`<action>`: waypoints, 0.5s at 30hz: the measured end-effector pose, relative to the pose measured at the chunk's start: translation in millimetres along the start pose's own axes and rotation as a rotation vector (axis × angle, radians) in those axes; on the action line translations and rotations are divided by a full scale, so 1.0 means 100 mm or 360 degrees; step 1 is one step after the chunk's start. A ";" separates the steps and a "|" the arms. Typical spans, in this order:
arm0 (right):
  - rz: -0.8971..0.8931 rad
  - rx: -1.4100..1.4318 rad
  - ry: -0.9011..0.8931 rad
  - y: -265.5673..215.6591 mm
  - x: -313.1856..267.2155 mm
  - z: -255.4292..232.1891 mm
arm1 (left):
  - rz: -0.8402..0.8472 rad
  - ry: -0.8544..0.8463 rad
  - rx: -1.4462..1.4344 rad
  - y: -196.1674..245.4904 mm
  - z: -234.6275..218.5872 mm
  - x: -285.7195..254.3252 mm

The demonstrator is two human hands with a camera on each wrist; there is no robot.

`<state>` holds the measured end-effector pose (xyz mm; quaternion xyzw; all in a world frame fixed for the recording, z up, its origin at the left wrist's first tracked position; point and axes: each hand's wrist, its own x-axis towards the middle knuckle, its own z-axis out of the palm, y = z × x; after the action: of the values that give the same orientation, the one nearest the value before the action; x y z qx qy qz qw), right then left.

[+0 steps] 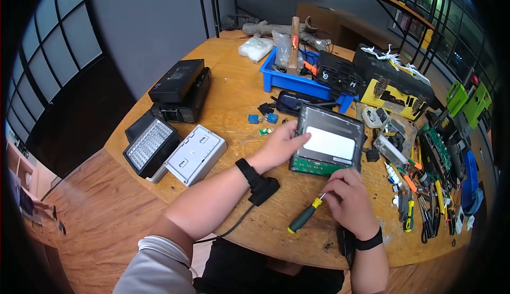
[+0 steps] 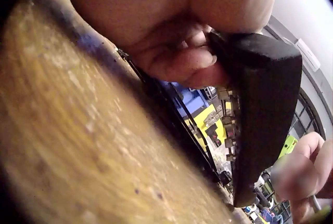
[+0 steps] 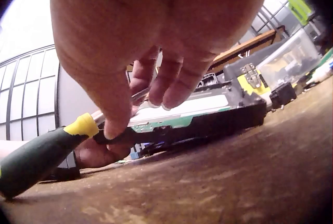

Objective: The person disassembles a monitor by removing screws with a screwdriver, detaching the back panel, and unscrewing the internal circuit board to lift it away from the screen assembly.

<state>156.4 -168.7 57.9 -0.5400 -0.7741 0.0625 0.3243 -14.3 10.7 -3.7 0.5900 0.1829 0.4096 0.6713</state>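
My left hand (image 1: 278,148) grips the left edge of a black-framed electronic device (image 1: 330,141), thumb on top and fingers underneath. The device has a white rectangular panel and a strip of green circuit board along its near side. In the left wrist view its black casing (image 2: 266,104) stands tilted over the table. My right hand (image 1: 351,205) pinches a screwdriver by its metal shaft, close to the device's near edge. The screwdriver's dark green and yellow handle (image 1: 303,219) points down toward me, and the right wrist view shows the handle (image 3: 44,156) low over the wood.
To the left are an LED light panel (image 1: 151,146), a grey-white housing (image 1: 197,153) and stacked black boxes (image 1: 178,84). Behind the device stands a blue tray (image 1: 273,79) with a hammer (image 1: 295,41). Loose tools, including pliers (image 1: 425,219), crowd the table's right side.
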 end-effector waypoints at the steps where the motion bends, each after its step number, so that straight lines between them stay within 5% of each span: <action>1: -0.0021 -0.0074 0.0030 0.01 0.00 -0.02 | 0.0025 0.0008 0.0015 0.00 -0.06 0.02; 9: 0.0064 0.0061 0.0462 0.13 -0.02 -0.08 | 0.0143 0.0318 -0.0351 0.17 -0.17 0.01; 15: 0.0439 0.0176 0.0678 0.25 -0.05 -0.06 | 0.0159 0.0313 -0.0345 0.16 -0.24 0.02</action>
<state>180.7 -164.6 49.9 -0.6229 -0.6029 0.0334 0.4974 -36.1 27.7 6.0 0.4796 0.1730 0.5155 0.6887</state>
